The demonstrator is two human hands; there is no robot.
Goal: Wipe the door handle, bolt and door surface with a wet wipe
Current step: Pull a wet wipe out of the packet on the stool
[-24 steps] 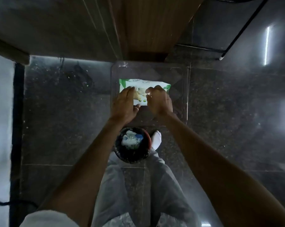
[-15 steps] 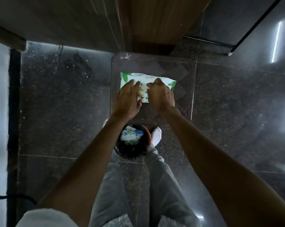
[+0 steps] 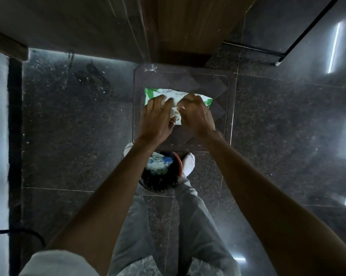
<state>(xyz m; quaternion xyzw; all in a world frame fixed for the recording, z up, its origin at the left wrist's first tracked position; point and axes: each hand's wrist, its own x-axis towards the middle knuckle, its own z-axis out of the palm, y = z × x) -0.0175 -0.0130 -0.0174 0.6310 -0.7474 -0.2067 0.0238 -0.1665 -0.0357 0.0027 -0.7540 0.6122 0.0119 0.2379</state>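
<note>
A green-and-white wet wipe pack [image 3: 188, 94] lies flat on a clear plastic stool top [image 3: 218, 84] in the middle of the head view. My left hand [image 3: 156, 118] lies flat on the pack's left half, fingers spread, holding it down. My right hand [image 3: 194, 114] rests on the right half, its fingertips pinched together at the pack's middle opening. Whether they hold the flap or a wipe is hidden. The wooden door [image 3: 188, 26] stands just beyond the stool; its handle and bolt are out of view.
A round dark bin [image 3: 168, 180] with white and blue waste stands on the floor between the stool and my feet. The dark polished stone floor [image 3: 68, 126] spreads to both sides. A black cable [image 3: 18, 232] lies at the lower left.
My right hand's fingers have curled into a pinch at the pack's middle. My left hand has stayed pressed on the pack. The view has shifted slightly.
</note>
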